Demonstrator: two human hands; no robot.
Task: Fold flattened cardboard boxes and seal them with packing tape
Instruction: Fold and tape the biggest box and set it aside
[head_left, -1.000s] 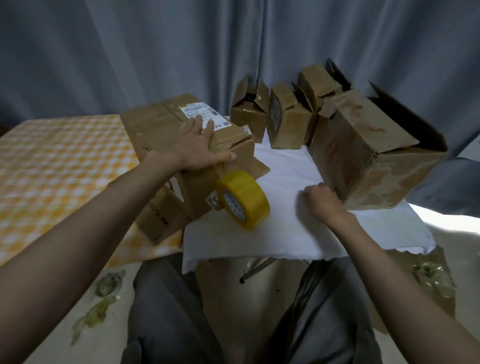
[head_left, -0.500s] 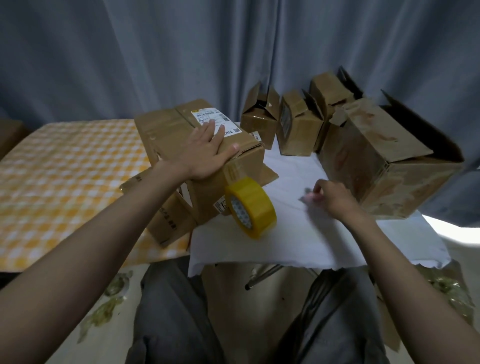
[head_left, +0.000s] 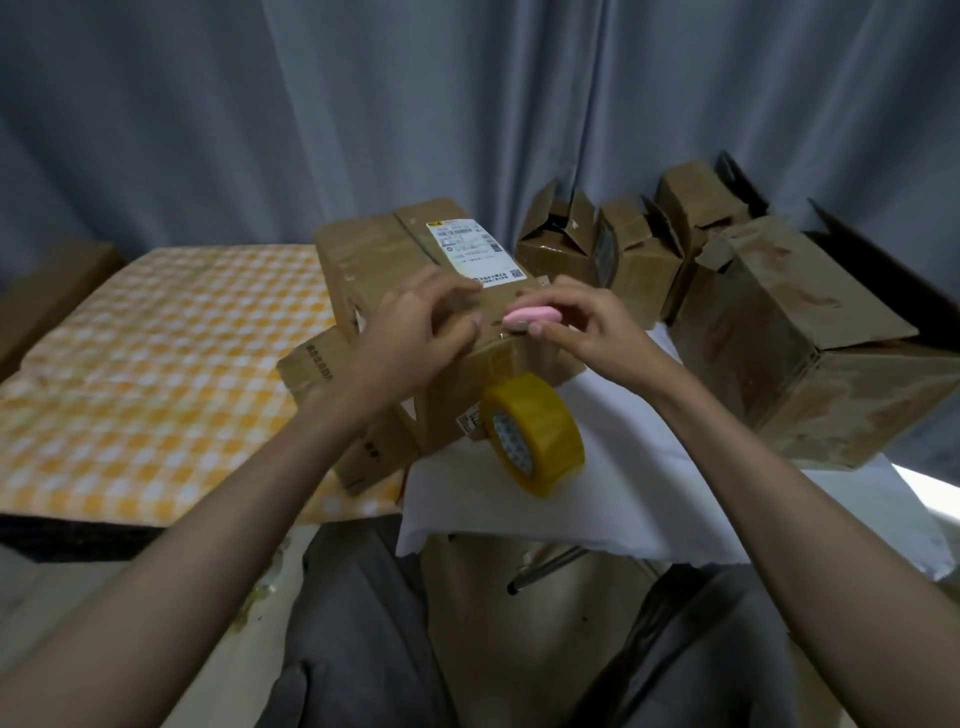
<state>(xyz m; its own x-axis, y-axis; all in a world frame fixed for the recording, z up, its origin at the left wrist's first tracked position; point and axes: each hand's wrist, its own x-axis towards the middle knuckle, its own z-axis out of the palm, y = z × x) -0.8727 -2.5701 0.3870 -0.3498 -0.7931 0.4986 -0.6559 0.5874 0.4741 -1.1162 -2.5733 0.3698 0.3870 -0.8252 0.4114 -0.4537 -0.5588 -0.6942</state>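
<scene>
Right hand (head_left: 582, 322) has left the white cloth (head_left: 649, 467) and now pinches a small pink cutter (head_left: 532, 317) over the labelled cardboard box (head_left: 415, 260). Left hand (head_left: 415, 332) presses there, fingers loosely bent. Yellow tape roll (head_left: 535, 431) hangs at the box's front; I judge the tape gets cut next.

Matt cardboard, glossy tape, soft cloth.

The brown corrugated cardboard box (head_left: 415, 270) looks matt and creased, its white paper shipping label (head_left: 470, 249) smooth. The yellow roll of packing tape (head_left: 540, 431) shines glossy, like plastic film. The small pink oval object (head_left: 532, 315) seems smooth plastic, though blurred. White cloth (head_left: 649, 467) and the orange-checked fabric (head_left: 156, 374) look matt.
</scene>
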